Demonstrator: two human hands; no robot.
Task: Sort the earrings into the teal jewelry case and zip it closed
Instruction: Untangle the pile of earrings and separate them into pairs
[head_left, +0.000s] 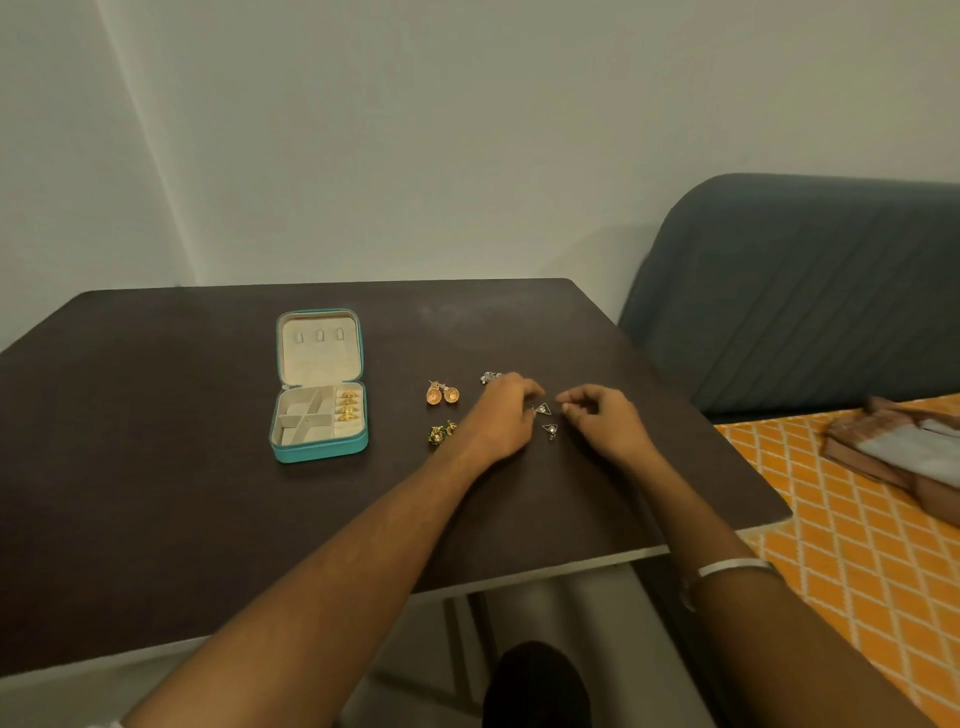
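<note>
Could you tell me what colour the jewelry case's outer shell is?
Teal, with a cream lining; the jewelry case shows in the head view.

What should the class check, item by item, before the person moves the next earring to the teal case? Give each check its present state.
1. Teal case lid open, lying flat: ok.
2. Free compartments in its tray: ok; gold pieces fill only the right-hand slots.
3. Left hand gripping the upper triangular earring: cannot tell; fingertips are at it, contact unclear.
4. Right hand free: cannot tell; fingers curled, anything pinched is too small to see.
5. Second triangular earring within reach: ok, it lies on the table between the hands.
6. Other earrings stowed: not ok; orange pair, green pair and silver piece lie loose.
</note>
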